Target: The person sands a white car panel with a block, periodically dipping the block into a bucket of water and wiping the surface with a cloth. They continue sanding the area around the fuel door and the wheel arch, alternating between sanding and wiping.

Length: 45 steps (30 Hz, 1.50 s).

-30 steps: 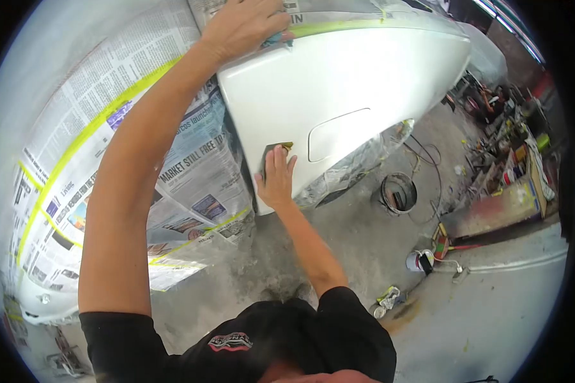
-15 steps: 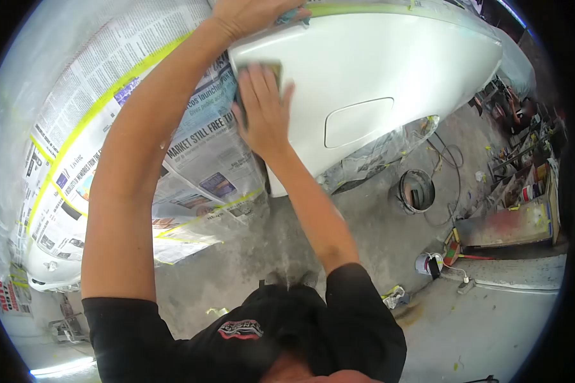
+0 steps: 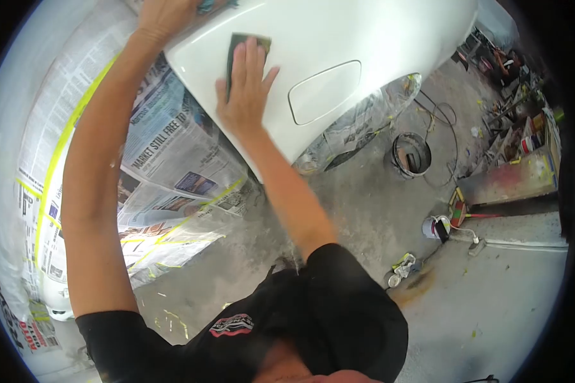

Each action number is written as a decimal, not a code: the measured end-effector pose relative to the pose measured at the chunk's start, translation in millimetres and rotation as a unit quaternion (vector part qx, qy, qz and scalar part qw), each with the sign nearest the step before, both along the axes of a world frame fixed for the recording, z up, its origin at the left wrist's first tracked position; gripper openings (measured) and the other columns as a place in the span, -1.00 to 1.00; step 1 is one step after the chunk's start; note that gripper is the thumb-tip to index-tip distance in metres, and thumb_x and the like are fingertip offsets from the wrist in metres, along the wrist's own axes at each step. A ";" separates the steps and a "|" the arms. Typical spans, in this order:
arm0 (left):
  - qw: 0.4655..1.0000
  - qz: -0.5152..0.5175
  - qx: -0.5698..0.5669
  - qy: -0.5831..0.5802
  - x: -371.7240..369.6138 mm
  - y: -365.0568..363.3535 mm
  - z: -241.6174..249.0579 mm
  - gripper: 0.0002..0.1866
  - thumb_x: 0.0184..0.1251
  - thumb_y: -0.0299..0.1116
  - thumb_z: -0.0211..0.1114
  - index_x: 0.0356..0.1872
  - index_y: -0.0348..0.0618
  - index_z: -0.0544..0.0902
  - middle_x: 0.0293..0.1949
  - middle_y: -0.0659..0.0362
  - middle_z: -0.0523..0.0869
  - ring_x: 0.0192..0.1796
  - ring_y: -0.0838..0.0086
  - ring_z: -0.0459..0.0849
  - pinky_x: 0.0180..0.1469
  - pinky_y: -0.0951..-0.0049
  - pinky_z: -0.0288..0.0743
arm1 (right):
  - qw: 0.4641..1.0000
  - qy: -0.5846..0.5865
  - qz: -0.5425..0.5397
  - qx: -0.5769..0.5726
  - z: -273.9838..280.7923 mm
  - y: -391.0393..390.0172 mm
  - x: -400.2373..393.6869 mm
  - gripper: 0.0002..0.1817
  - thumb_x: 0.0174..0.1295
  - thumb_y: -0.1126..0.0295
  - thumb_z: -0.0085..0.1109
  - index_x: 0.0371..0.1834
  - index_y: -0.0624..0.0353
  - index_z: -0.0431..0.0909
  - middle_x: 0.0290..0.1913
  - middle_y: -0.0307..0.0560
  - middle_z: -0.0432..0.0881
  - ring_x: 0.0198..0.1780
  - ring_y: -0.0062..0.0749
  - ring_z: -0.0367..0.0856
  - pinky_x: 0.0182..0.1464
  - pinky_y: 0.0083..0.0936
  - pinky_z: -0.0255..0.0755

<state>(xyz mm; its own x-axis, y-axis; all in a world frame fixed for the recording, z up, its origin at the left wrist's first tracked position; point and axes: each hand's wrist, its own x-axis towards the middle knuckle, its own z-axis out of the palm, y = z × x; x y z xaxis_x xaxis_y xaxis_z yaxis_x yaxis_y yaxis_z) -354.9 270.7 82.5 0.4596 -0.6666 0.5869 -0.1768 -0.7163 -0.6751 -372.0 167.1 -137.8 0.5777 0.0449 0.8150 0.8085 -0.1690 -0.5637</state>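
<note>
My right hand [image 3: 246, 96] lies over a dark sanding pad [image 3: 239, 39], pressing it flat on a white car body panel [image 3: 364, 32]. The fingers run along the pad, with thumb and little finger out at its sides. Lower right of the pad is the outline of a fuel door [image 3: 326, 92]. At the top edge of the view my left hand [image 3: 169, 16] rests by the panel's upper corner. A blue-green cloth [image 3: 216, 5] shows at its fingers, which are partly cut off by the frame.
Newspaper [image 3: 163, 134] bordered with yellow tape masks the car beside the panel. More masking [image 3: 354, 131] covers the wheel area. On the concrete floor stand a black bucket [image 3: 397, 169] and a white can [image 3: 430, 228], near a looped hose [image 3: 455, 118]. A cluttered shelf [image 3: 508, 182] stands at right.
The right hand and pad have slid from the panel's edge inward over its surface. The view has shifted, so the panel and left hand appear further left and higher.
</note>
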 end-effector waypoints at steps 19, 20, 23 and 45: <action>0.999 0.006 0.037 -0.017 1.7 0.1 1.7 -0.78 0.23 -0.13 0.53 -0.24 0.08 0.72 -0.25 0.33 0.72 -0.16 0.43 0.66 -0.09 0.34 0.37 | 0.989 0.095 -0.100 -0.047 -109.4 -57.6 38.3 -0.33 0.38 0.53 -0.01 0.60 0.19 0.19 0.66 0.15 0.10 0.69 0.08 -0.06 0.55 0.43 -0.42; 0.999 0.001 0.032 -0.019 1.8 0.8 0.8 -0.79 0.23 -0.13 0.53 -0.24 0.07 0.72 -0.25 0.33 0.72 -0.16 0.43 0.66 -0.09 0.34 0.37 | 0.984 0.121 -0.128 0.007 -80.6 -75.1 79.8 -0.32 0.36 0.56 -0.01 0.59 0.19 0.20 0.65 0.16 0.10 0.68 0.07 -0.04 0.55 0.44 -0.42; 0.999 0.009 0.036 -0.009 0.9 3.8 1.7 -0.78 0.22 -0.15 0.54 -0.25 0.05 0.72 -0.25 0.32 0.73 -0.16 0.42 0.66 -0.09 0.34 0.38 | 0.967 0.176 -0.179 0.038 -47.8 -97.1 143.3 -0.35 0.41 0.52 -0.04 0.60 0.21 0.17 0.67 0.15 0.04 0.70 0.06 -0.12 0.55 0.45 -0.40; 1.000 0.019 -0.003 -0.017 3.2 3.6 -3.5 -0.81 0.19 -0.18 0.53 -0.28 0.07 0.70 -0.23 0.36 0.69 -0.14 0.42 0.64 -0.03 0.33 0.39 | 0.978 0.125 -0.159 -0.054 -85.9 -99.1 102.5 -0.28 0.30 0.65 -0.03 0.60 0.22 0.16 0.64 0.14 0.13 0.67 0.04 0.02 0.57 0.40 -0.32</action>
<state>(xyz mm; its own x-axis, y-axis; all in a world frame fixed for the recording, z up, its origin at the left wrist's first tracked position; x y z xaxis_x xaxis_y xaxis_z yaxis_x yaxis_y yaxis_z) -351.7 274.3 79.1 0.4641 -0.6458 0.6063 -0.1270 -0.7259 -0.6760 -269.5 68.1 -223.8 0.7567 -0.0914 0.6474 0.5450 -0.4589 -0.7017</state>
